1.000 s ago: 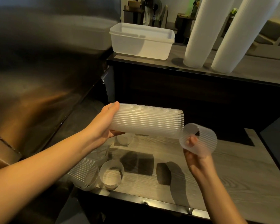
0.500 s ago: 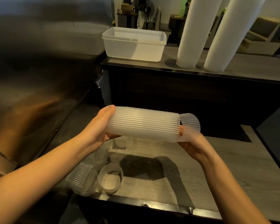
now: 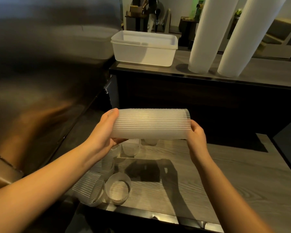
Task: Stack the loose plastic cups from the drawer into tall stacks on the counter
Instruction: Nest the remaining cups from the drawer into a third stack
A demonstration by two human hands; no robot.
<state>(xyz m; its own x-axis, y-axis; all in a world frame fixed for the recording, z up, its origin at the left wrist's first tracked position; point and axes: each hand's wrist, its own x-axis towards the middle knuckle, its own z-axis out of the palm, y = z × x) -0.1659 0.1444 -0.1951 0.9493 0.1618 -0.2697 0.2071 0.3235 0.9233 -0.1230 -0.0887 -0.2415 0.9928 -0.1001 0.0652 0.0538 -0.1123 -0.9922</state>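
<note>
Above the wood-grain drawer surface [image 3: 225, 174], the held stack [image 3: 151, 123] of ribbed translucent cups lies horizontal in mid-air, touching nothing but the hands. The left hand [image 3: 104, 132] grips the closed end, with the thumb on top and the fingers curled beneath. The right hand [image 3: 196, 134] grips the open rim end, with the fingers curled round the edge. Neither hand holds anything else.

Work completed: a first tall stack [image 3: 204, 39] and a second tall stack [image 3: 249, 39] stand on the rear table [image 3: 267, 73], near each other and to the right of a white tub [image 3: 144, 49]. Their tops run out of view, so their full height cannot be told.

Work remaining:
- One upright cup [image 3: 118, 190] stands near the front edge of the drawer surface.
- A short lying stack [image 3: 89, 190] rests just beside it, at the left corner.
- Several more loose cups [image 3: 129, 149] sit directly below the held stack; their number cannot be told.

Assessment: the task appears well advanced but not finished. The loose cups still need nesting, and the held stack has not yet been set on the table.
</note>
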